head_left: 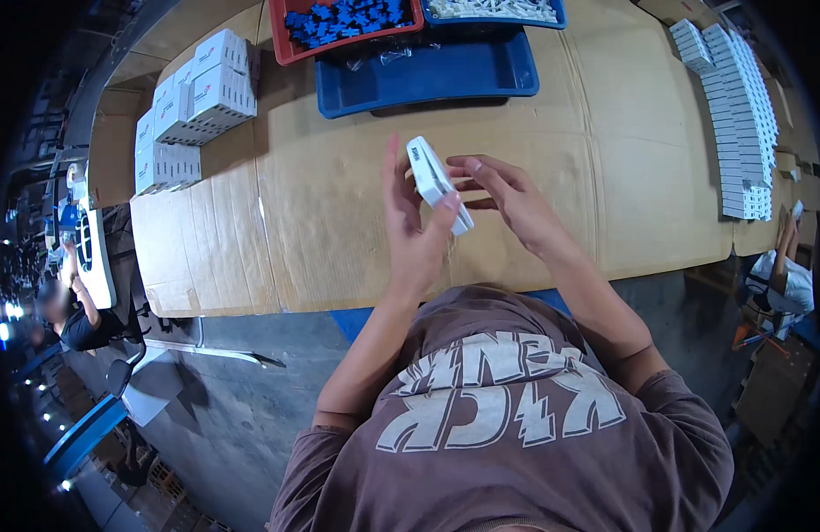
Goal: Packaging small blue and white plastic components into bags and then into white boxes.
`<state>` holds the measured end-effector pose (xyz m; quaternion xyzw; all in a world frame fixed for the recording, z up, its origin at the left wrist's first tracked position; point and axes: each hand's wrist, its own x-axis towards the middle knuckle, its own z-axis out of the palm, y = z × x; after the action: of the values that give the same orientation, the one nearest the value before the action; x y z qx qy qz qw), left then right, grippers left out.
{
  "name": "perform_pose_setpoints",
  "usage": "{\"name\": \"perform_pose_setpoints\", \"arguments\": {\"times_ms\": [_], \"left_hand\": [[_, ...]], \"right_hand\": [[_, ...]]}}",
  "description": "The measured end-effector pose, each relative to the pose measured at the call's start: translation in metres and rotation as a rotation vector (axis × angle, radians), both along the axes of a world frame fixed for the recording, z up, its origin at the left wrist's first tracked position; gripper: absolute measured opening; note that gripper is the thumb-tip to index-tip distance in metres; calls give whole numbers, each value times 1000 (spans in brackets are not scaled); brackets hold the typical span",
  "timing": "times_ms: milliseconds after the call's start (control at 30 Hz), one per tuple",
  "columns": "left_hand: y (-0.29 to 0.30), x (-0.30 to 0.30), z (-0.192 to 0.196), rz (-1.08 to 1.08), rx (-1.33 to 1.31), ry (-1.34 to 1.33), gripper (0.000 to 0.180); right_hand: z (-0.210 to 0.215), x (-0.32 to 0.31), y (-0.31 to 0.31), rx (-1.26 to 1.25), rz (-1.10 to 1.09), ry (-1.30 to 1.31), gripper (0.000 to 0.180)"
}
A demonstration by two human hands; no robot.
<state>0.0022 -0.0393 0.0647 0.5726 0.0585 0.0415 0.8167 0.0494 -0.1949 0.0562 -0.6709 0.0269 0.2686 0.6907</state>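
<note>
A small white carton (441, 182) is held tilted above the cardboard-covered table. My left hand (410, 235) grips it, with the thumb across its lower part and the fingers behind it; one finger sticks up to the left. A dark gap runs along the carton's right side, where an edge or flap seems to stand apart. Close to that side is my right hand (523, 206), its fingers spread and slightly bent towards the carton. Its fingertips come right up to the box; whether they touch it I cannot tell.
A blue tray (428, 84) lies ahead, behind it a red bin (348, 44) of blue pieces and a blue bin (494, 11) of white pieces. White cartons (219, 93) are stacked at left, more cartons (738, 124) at right. Other people (86, 319) sit farther off.
</note>
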Motion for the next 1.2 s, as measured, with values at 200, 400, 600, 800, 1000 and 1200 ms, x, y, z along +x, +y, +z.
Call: {"name": "perform_pose_setpoints", "arguments": {"times_ms": [200, 400, 600, 800, 1000, 1200], "left_hand": [[8, 0, -18, -68, 447, -228, 101], [6, 2, -31, 37, 588, -413, 95], [3, 6, -34, 195, 651, -457, 110], [3, 7, -44, 273, 688, -476, 107], [5, 7, -46, 278, 579, -407, 95], [6, 3, -46, 259, 511, -330, 95]], "right_hand": [[25, -3, 7, 128, 42, 145, 54], [16, -15, 25, 204, -48, -32, 53], [21, -35, 46, 319, -124, -52, 51], [11, -43, 54, 308, -125, -91, 54], [11, -49, 50, 170, -100, -149, 54], [6, -53, 54, 220, -156, -118, 49]]}}
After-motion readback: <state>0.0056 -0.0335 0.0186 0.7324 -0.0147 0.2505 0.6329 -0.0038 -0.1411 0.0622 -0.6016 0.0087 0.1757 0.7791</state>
